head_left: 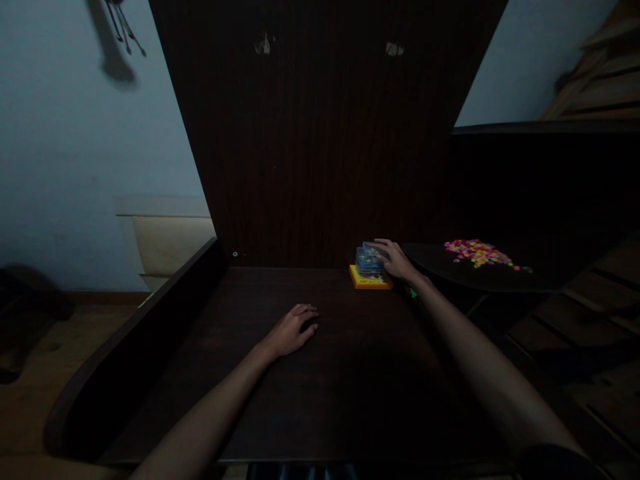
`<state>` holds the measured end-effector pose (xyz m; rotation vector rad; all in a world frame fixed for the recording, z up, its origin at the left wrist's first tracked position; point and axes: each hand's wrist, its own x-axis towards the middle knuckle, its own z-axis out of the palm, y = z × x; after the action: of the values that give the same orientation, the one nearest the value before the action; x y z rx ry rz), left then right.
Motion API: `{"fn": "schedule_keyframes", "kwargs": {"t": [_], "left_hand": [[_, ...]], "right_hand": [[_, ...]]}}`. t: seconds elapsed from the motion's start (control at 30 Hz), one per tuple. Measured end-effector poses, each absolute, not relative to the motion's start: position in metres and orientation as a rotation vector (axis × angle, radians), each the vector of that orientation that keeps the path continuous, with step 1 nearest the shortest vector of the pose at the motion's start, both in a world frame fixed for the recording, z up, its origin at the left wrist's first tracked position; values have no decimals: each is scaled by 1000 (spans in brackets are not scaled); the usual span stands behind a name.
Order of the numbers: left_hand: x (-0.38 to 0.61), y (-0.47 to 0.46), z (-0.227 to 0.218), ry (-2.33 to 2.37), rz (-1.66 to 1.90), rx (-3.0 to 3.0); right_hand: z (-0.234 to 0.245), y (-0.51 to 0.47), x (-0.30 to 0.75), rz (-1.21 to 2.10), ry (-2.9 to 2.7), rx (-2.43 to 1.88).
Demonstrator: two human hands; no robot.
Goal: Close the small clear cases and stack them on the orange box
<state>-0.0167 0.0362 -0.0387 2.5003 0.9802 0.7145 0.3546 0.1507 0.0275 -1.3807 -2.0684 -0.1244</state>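
Observation:
My right hand (397, 260) reaches to the far right of the dark wooden desk (320, 373) and its fingers curl over a small stack of bluish transparent cases (369, 259). That stack sits on a flat orange box (370, 280). My left hand (295, 330) lies palm down near the middle of the desk, fingers loosely together, holding nothing.
A tall dark wooden back panel (320, 133) rises behind the desk. A raised dark side rail (135, 347) runs along the left edge. To the right, a dark round surface (450, 273) carries a scatter of small pink and yellow pieces (477, 252). Wooden slats (605, 73) stand far right.

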Motion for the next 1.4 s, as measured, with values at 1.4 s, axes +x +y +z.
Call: {"fn": "schedule_keyframes", "kwargs": {"t": [1.4], "left_hand": [[-17, 36, -39, 993, 716, 2534]], "right_hand": [[33, 142, 354, -4, -2131, -1322]]}}
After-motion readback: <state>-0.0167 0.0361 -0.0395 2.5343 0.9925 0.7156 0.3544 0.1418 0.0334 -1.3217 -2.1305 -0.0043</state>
